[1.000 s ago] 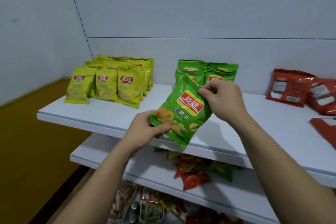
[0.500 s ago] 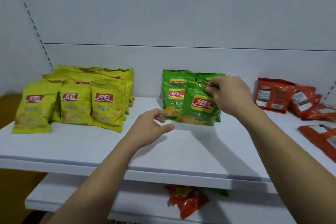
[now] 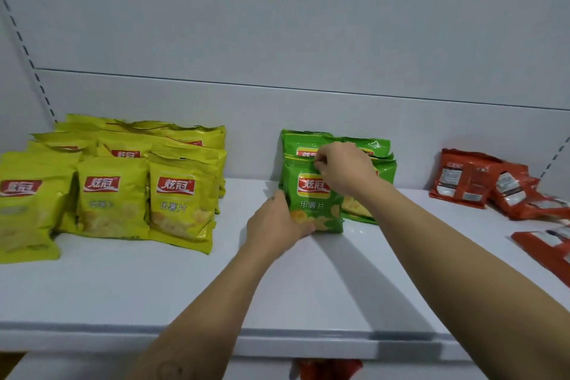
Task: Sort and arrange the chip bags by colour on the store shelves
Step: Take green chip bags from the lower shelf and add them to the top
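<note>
Our left hand point(image 3: 277, 224) grasping the lower corner of the green bag point(image 3: 314, 203), our right hand point(image 3: 344, 170) pinching its top, yellow bags point(image 3: 117, 191) frame left, red bags point(image 3: 481, 182) frame right

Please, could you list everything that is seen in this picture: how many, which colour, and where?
yellow chip bags: several, three in front; yellow; left on the shelf
green chip bags: at least four; green; middle, against the back panel
front green bag: one; green; upright before that group
red bags: several; red; right side
lower red bag: one, partly hidden; red; below the shelf edge
shelf: one; white
back panel: one; white; behind
left hand: holds the front green bag's lower left corner
right hand: pinches its top edge
</note>
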A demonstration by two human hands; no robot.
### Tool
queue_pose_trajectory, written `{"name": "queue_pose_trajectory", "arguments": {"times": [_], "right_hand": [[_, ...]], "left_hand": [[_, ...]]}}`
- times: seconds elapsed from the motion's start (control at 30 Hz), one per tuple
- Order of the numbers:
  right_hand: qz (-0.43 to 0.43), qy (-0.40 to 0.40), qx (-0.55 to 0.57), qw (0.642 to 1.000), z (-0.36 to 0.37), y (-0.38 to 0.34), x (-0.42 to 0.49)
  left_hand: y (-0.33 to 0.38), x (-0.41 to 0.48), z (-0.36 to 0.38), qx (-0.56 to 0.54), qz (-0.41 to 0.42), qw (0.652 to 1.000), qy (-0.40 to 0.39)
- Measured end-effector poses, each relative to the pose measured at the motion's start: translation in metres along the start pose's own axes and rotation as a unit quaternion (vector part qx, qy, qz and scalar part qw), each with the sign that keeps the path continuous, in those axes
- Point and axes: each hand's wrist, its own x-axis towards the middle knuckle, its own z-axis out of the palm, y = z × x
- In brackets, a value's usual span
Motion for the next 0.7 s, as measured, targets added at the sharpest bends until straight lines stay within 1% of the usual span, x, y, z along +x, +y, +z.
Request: {"name": "queue_pose_trajectory", "arguments": {"times": [0.13,0.2,0.3,0.4,0.47,0.53,0.63,0.7], "right_hand": [[-0.002,-0.003,0.016,1.0,-0.008,0.014,-0.002],[-0.023,0.016,0.028,0.999,-0.015,0.028,-0.014],[-0.067,0.044,0.029,0.996,-0.016,0.045,-0.042],[-0.137,0.022,0.006,0.99,0.002,0.051,-0.072],[-0.163,0.005,0.007,0.987,0.015,0.057,-0.083],[-0.159,0.005,0.028,0.987,0.021,0.07,-0.084],[-0.127,0.021,0.041,0.991,0.022,0.091,-0.08],[-0.106,0.031,0.042,0.993,0.02,0.104,-0.077]], "left_hand": [[0.005,0.009,0.007,0.006,-0.014,1.0,0.015],[0.008,0.01,0.01,0.006,-0.025,0.999,0.024],[0.011,0.009,0.014,0.003,-0.042,0.999,0.031],[0.016,0.005,0.016,0.002,-0.065,0.997,0.039],[0.022,0.001,0.016,-0.001,-0.077,0.996,0.049],[0.027,-0.003,0.017,-0.013,-0.087,0.994,0.058],[0.034,-0.011,0.017,-0.018,-0.101,0.991,0.08],[0.037,-0.018,0.02,0.013,-0.099,0.989,0.104]]}}
